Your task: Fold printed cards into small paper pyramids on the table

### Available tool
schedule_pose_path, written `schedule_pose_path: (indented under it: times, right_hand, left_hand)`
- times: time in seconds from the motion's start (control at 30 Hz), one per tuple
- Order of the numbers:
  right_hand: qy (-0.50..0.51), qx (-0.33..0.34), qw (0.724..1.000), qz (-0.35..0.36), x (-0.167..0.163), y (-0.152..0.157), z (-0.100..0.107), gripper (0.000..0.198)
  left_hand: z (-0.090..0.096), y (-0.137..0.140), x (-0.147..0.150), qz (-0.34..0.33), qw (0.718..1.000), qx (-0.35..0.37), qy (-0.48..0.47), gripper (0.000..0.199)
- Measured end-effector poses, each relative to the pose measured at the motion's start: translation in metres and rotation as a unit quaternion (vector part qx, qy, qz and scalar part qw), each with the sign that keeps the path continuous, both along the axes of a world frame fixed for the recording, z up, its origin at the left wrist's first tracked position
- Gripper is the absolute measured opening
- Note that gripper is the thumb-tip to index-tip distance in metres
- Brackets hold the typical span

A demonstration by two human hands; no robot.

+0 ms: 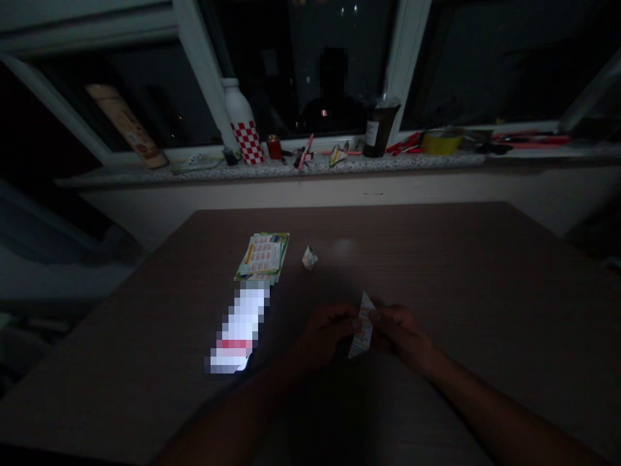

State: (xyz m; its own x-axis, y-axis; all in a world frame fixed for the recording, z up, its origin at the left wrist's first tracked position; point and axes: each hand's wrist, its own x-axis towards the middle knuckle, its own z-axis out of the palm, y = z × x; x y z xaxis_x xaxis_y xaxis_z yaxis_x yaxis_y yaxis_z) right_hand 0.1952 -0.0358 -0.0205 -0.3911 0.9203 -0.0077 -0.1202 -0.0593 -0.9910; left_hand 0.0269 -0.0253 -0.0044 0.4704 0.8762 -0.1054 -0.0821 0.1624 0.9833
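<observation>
- Holding a folded paper (361, 336) between both hands, we have it just above or against the table (460, 259), near its front; the dim light keeps us from telling which.
- Our left hand (326, 331) pinches the paper's left edge, thumb toward us; our right hand (406, 338) grips the right edge, its thumb on the printed face. The fingers behind the sheet are hidden from us.
- The paper stands upright and narrow, with a pointed top and a slanting lower end, printed in rows on the side facing us.
- We judge the step in hand to be folding or pressing a crease, since both thumbs bear on the sheet.
- As we read it, the next move calls for lining up the edges, steadying with one hand and running a thumb firmly along the fold, without skewing the tip.
- Beyond our left hand sits a small folded piece (309, 259), pointed on top, well apart from our fingers.
- Left of that piece we see a stack of printed sheets (262, 254), with a phone (237, 327), screen lit, just nearer to us.
- Past the table, a checkered bottle (246, 129) stands on the windowsill (272, 170).
</observation>
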Motion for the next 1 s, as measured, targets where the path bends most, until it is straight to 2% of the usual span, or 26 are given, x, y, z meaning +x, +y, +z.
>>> schedule_pose_path:
  times: [0.33, 0.5, 0.6, 0.7, 0.83, 1.0]
  right_hand:
    - [-0.038, 0.026, 0.999, 0.015, 0.002, -0.002, 0.003, 0.048]
    - [-0.036, 0.03, 0.999, 0.028, 0.002, -0.001, 0.002, 0.05]
    - [-0.071, 0.041, 0.996, 0.029, 0.001, -0.002, 0.007, 0.051]
    - [-0.095, 0.045, 0.994, 0.017, 0.0, -0.002, 0.013, 0.052]
    - [-0.078, 0.053, 0.995, 0.027, -0.001, -0.002, 0.012, 0.05]
    - [-0.103, 0.065, 0.992, 0.015, -0.001, -0.002, 0.009, 0.05]
  left_hand:
    - [0.003, -0.001, 0.002, 0.013, 0.999, -0.029, -0.013, 0.016]
    - [-0.001, 0.001, 0.001, 0.017, 1.0, -0.02, -0.006, 0.017]
    - [-0.003, 0.002, 0.001, 0.014, 1.0, -0.012, 0.002, 0.019]
    - [-0.001, 0.001, 0.001, 0.022, 1.0, -0.008, 0.007, 0.02]
    - [0.003, 0.0, 0.002, 0.043, 0.999, -0.008, 0.014, 0.022]
    - [0.003, 0.001, 0.003, 0.033, 0.999, 0.011, 0.015, 0.022]
